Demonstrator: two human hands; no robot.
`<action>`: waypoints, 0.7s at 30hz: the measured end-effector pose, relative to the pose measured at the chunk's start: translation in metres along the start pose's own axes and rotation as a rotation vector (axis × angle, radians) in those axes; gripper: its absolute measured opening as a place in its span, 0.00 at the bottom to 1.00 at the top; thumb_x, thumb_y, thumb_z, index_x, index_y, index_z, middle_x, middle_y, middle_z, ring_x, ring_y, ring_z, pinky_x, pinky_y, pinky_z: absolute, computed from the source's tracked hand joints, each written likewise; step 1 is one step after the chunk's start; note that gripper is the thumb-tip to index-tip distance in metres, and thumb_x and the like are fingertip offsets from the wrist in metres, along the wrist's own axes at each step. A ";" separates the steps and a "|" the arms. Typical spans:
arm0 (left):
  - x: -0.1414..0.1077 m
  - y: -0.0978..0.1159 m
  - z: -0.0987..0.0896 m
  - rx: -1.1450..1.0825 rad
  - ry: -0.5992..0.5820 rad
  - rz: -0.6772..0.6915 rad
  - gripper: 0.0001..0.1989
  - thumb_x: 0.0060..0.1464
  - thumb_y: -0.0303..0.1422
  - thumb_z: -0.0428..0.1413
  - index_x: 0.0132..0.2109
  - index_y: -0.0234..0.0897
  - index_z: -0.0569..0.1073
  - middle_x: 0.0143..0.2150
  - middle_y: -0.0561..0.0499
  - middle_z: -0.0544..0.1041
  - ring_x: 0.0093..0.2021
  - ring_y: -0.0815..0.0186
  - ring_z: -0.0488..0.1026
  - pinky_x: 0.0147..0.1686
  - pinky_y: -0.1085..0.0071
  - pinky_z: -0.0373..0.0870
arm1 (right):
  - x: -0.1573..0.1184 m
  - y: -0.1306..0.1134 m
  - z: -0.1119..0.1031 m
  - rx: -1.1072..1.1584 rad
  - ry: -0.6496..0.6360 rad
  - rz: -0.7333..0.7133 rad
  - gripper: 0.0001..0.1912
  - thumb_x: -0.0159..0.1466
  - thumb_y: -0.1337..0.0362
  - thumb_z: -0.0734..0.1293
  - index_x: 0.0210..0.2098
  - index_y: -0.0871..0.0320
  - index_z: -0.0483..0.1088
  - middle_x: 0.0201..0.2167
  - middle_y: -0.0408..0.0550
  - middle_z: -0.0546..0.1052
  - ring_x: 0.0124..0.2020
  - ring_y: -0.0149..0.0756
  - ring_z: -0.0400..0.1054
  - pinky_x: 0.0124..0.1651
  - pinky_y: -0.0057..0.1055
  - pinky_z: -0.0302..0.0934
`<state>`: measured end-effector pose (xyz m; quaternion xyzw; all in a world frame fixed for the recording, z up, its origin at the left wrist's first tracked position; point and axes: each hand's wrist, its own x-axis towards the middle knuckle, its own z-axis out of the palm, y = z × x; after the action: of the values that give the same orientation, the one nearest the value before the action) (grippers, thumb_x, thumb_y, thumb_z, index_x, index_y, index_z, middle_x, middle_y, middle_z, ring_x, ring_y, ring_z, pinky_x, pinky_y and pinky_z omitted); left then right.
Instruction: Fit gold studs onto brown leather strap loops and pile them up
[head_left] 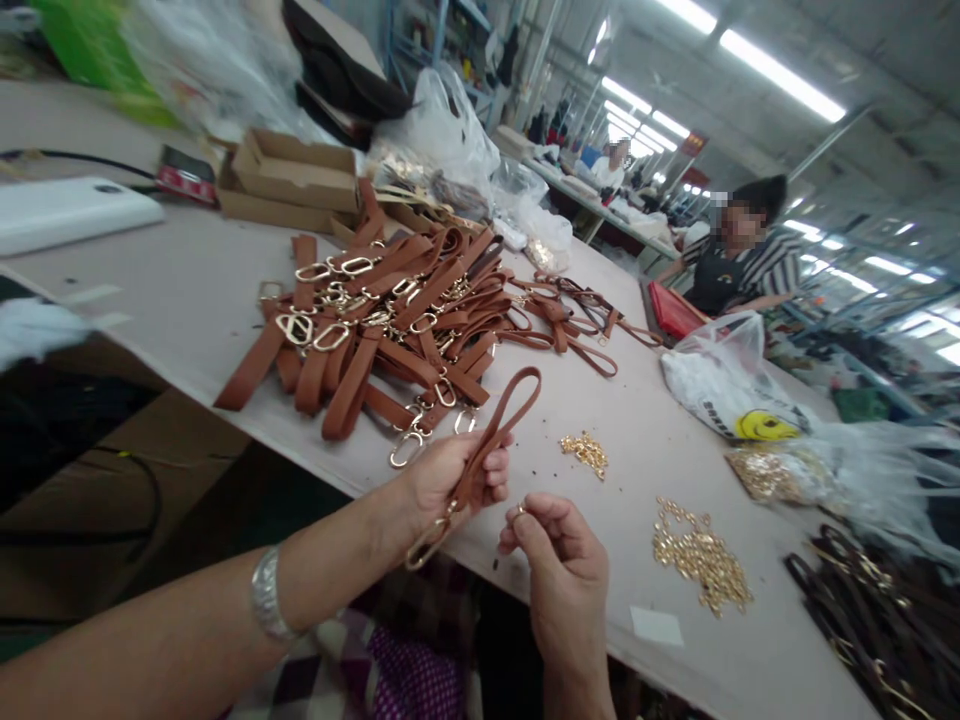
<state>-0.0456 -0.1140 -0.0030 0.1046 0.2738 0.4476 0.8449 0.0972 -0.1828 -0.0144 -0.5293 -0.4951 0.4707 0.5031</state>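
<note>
Closed round a looped brown strap [481,450] at the edge of the table [637,430], clip [442,524] on, my left hand [439,470] holds while my right hand [562,560] pinches a small metal piece [521,508], unattached, gold pieces [699,556] left loose.

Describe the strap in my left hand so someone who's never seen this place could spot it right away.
On the pale table, find the big pile of brown straps. Just beyond its lower right edge is your left hand, with a silver bracelet on that arm, holding a looped brown strap with a gold clasp. Unlike the piled ones, it is gripped in the hand, loop upward.
</note>
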 end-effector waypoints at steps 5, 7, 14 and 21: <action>0.006 -0.012 -0.010 -0.071 -0.075 -0.185 0.10 0.61 0.31 0.49 0.30 0.35 0.67 0.18 0.58 0.62 0.14 0.73 0.59 0.12 0.79 0.59 | -0.013 -0.002 0.025 0.097 -0.028 0.037 0.08 0.61 0.58 0.71 0.35 0.57 0.77 0.29 0.43 0.78 0.29 0.31 0.71 0.34 0.28 0.68; 0.007 -0.013 -0.012 -0.081 -0.113 -0.236 0.09 0.61 0.31 0.50 0.31 0.36 0.68 0.18 0.59 0.62 0.13 0.73 0.59 0.12 0.79 0.59 | -0.014 -0.002 0.029 0.123 -0.042 0.074 0.08 0.61 0.59 0.72 0.34 0.57 0.77 0.27 0.43 0.78 0.27 0.29 0.69 0.31 0.26 0.67; 0.000 -0.011 -0.012 -0.086 -0.214 -0.331 0.12 0.59 0.33 0.53 0.27 0.37 0.65 0.18 0.57 0.63 0.13 0.73 0.60 0.11 0.78 0.61 | -0.015 0.001 0.031 0.133 -0.090 0.165 0.09 0.59 0.58 0.73 0.33 0.58 0.78 0.23 0.41 0.75 0.24 0.27 0.67 0.29 0.24 0.63; -0.002 -0.016 -0.015 -0.063 -0.270 -0.331 0.07 0.59 0.33 0.52 0.34 0.36 0.70 0.21 0.57 0.65 0.12 0.71 0.61 0.07 0.75 0.61 | -0.017 0.010 0.029 0.177 -0.107 0.173 0.09 0.60 0.58 0.72 0.33 0.58 0.77 0.20 0.39 0.73 0.23 0.26 0.65 0.30 0.24 0.61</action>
<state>-0.0439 -0.1261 -0.0214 0.0906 0.1573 0.2930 0.9387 0.0679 -0.1978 -0.0257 -0.4977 -0.4302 0.5819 0.4782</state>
